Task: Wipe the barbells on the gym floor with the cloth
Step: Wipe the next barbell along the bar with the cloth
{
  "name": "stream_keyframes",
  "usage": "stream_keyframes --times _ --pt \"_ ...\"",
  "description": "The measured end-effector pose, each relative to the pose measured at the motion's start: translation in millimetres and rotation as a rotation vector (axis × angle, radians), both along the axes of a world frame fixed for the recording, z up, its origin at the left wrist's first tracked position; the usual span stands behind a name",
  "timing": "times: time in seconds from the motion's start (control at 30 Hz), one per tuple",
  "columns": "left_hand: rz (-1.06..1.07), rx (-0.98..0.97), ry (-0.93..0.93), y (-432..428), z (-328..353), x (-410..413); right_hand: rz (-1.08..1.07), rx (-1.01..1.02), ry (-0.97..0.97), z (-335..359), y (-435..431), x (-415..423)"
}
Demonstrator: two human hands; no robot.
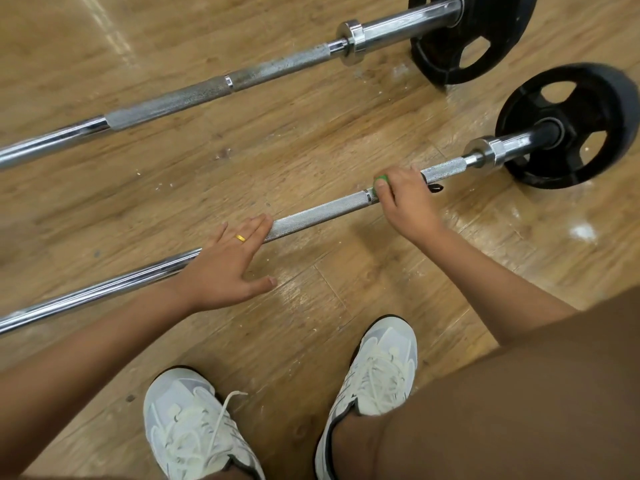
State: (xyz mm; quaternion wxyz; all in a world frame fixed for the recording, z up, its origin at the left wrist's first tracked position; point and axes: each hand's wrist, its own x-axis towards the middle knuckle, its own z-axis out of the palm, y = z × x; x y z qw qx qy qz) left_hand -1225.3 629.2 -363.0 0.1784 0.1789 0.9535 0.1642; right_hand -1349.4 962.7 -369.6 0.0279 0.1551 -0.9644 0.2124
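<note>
My left hand (227,263) lies flat on the nearer barbell (322,210), fingers straight and together, thumb spread, while further along that bar toward its black plate (568,126) my right hand (405,199) curls around the green cloth (381,178), gripping it against the knurled shaft.

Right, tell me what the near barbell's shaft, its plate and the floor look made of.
Near barbell's shaft: steel, likely chromed; bright mirror sheen on the smooth stretch, matte cross-hatched knurling further along.
Plate: black, dull, probably rubber-coated or painted iron; no glare.
Floor: wood-look planks with grain and seams, glossy; wood or laminate, cannot tell.
</note>
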Motion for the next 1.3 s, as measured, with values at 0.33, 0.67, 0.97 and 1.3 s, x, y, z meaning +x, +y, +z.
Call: stream_keyframes --times 0.33,0.67,0.97,1.3 --pt "0.001 0.008 -0.004 2.4 5.4 2.9 0.103 0.093 -0.024 10.3 12.6 -8.4" --pt "-0.036 -0.019 0.034 10.8 3.7 22.6 0.137 0.074 -0.081 16.2 21.9 10.0" --pt "-0.081 -0.031 0.079 14.6 -3.3 42.6 0.118 -0.002 -0.049 11.0 29.4 38.0" --pt "-0.058 -0.02 0.075 24.8 -1.0 57.2 0.139 -0.003 -0.068 11.8 26.7 51.3"
